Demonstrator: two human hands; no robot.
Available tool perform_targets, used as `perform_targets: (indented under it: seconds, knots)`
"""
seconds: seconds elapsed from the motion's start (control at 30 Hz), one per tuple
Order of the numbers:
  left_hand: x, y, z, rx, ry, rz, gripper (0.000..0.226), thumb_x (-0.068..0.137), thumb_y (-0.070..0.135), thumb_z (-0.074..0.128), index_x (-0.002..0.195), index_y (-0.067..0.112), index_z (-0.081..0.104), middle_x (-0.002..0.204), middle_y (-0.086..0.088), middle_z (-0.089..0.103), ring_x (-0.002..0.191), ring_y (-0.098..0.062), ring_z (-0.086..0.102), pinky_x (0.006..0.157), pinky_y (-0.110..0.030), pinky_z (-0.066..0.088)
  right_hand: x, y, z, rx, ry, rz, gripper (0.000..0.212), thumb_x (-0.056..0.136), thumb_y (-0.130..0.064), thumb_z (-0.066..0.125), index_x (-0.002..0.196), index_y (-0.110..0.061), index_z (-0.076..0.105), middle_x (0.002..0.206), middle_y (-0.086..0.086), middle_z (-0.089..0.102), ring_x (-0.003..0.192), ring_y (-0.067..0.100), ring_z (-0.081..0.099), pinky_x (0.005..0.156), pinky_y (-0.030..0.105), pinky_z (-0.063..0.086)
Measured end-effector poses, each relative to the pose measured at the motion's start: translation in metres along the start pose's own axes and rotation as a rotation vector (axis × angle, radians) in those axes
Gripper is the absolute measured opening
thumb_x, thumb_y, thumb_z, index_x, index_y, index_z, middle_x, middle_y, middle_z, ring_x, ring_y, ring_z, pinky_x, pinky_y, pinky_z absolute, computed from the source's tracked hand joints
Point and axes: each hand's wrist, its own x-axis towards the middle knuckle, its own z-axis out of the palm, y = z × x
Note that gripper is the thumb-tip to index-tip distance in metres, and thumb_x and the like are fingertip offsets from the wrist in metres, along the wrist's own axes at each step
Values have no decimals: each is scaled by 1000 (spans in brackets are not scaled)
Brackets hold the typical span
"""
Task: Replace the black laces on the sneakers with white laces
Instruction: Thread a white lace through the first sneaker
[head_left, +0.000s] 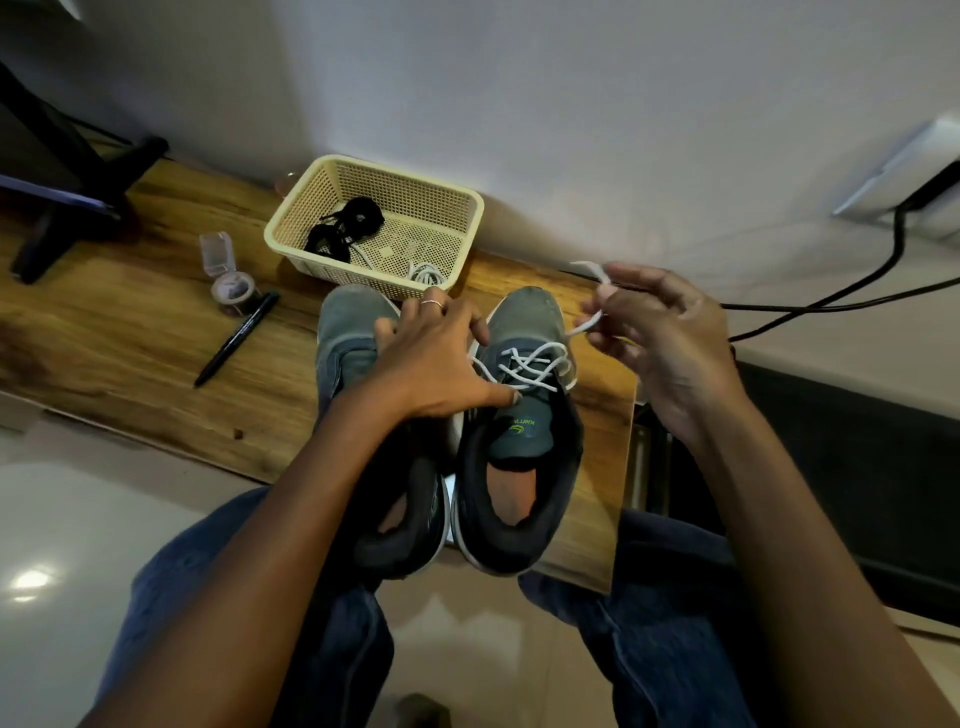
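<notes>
L hand (431, 358) hides left sneaker (348, 332) eyelets; R hand (660, 332) pinches white lace (587, 322).

green logo and small lettering on the right sneaker's tongue (521, 427), upside down, too blurred to read

We see left hand (436, 358) covering left sneaker (348, 332) eyelets; green tongue logo (521, 427) too small to read; monitor stand (67, 208) cut off at left edge.
</notes>
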Motion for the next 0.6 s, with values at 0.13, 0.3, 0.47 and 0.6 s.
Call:
perform_targets:
  seconds: [0.13, 0.3, 0.47, 0.6]
  knots:
    - [-8, -13, -4, -266, -61, -50, 33, 68, 52, 76, 75, 25, 59, 71, 14, 59, 73, -12, 56, 77, -32, 44, -5, 8, 12, -203, -247, 41, 17, 87, 3, 62, 104, 0, 67, 82, 13, 73, 69, 16, 69, 66, 24, 58]
    - [-12, -19, -1, -345, -119, -82, 19, 76, 43, 73, 74, 24, 71, 68, 6, 70, 63, -9, 64, 65, -26, 49, -9, 14, 20, -521, -346, -45, 15, 81, -8, 73, 92, 3, 71, 79, 16, 72, 64, 14, 66, 55, 16, 49]
    - [-11, -24, -4, -481, -207, -22, 12, 87, 21, 67, 77, 20, 74, 60, 8, 66, 49, 1, 56, 53, -16, 40, -7, 20, 24, -745, -372, -77, 7, 80, -9, 75, 82, -5, 69, 73, 12, 72, 68, 22, 69, 65, 35, 57]
    - [-8, -28, -5, -485, -254, 21, 13, 91, 19, 64, 84, 16, 74, 80, -7, 73, 72, -21, 65, 67, -35, 49, -6, 27, 30, -964, -420, -155, 14, 84, -5, 67, 92, -14, 72, 79, 1, 69, 68, 11, 64, 62, 24, 52]
